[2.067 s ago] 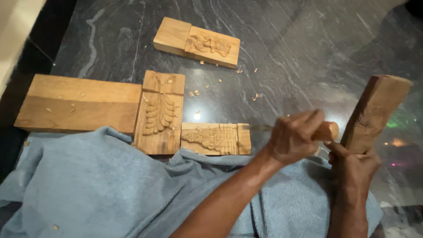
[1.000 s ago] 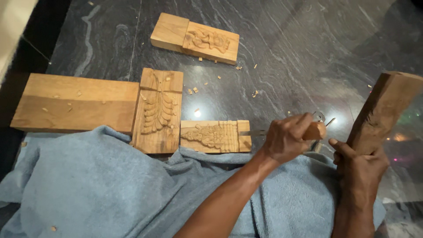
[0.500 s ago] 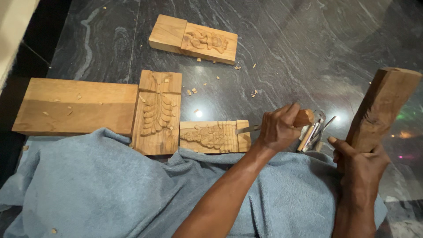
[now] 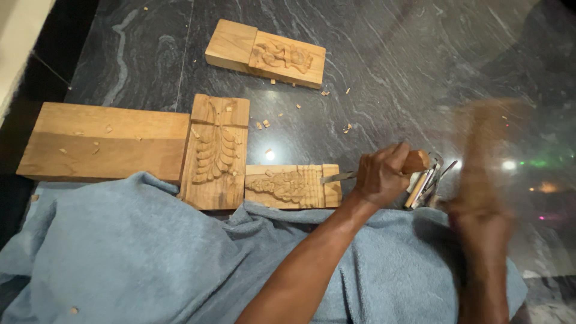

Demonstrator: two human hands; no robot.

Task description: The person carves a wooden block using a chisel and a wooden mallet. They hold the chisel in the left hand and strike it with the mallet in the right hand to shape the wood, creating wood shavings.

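Note:
My left hand (image 4: 379, 177) is shut on a chisel (image 4: 337, 176) with a wooden handle. The steel blade points left and its tip meets the right end of a small carved wooden block (image 4: 288, 186). My right hand (image 4: 480, 223) grips a long wooden mallet block (image 4: 480, 153), held upright to the right of the chisel and blurred by motion. The small carved block lies at the edge of a blue towel (image 4: 138, 258) that covers my lap.
A plain plank (image 4: 102, 141) and a leaf-carved panel (image 4: 216, 150) lie side by side at left. Another carved block (image 4: 267, 54) sits farther away. Several spare chisels (image 4: 427, 183) rest beside my left hand. Wood chips dot the dark marble floor (image 4: 396, 78).
My left hand has carried the chisel leftward until its blade reaches the small carved block. The mallet in my right hand, sharp before, is now blurred and sits closer to the chisel handle.

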